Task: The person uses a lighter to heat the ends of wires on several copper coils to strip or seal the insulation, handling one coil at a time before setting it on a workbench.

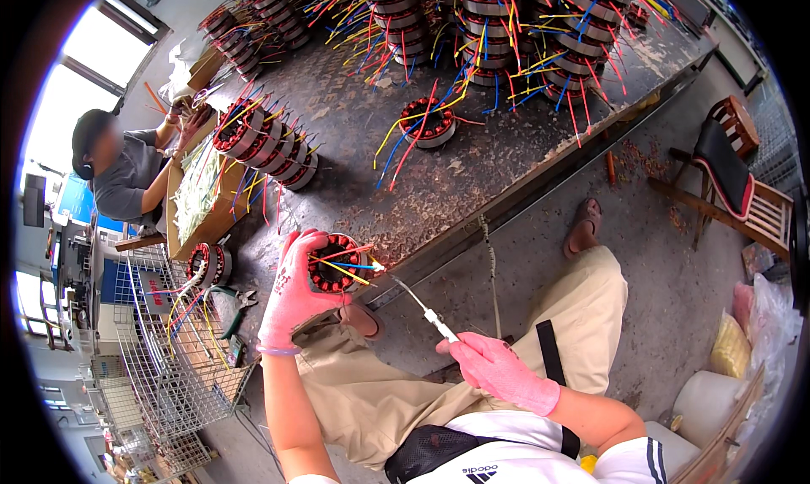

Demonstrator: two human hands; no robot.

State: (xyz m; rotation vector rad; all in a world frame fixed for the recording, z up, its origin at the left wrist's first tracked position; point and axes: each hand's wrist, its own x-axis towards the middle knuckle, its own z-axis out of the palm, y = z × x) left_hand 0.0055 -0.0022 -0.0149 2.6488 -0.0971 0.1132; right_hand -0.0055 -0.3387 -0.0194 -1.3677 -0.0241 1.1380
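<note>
My left hand [288, 294], in a pink glove, is closed round a motor stator [335, 275] at the table's near edge. The stator is a metal ring with red-wound teeth, and red, blue and yellow lead wires reach from it to the right. In my pink-gloved right hand [504, 372], above my lap, is a slim tool [440, 324] with a white handle and a thin metal shaft. The shaft's tip is close to the wire ends; whether it touches them I cannot tell. Farther back, a single stator [427, 123] lies on the table with its wires spread.
Tall stator stacks [489, 32] fill the table's far side, and a leaning stack [266, 145] lies left of centre. Another stator [208, 264] and pliers [245, 298] are at the left edge, by a wire basket [160, 340]. A co-worker [126, 163] sits beyond a box [202, 197]. A chair [730, 167] stands right.
</note>
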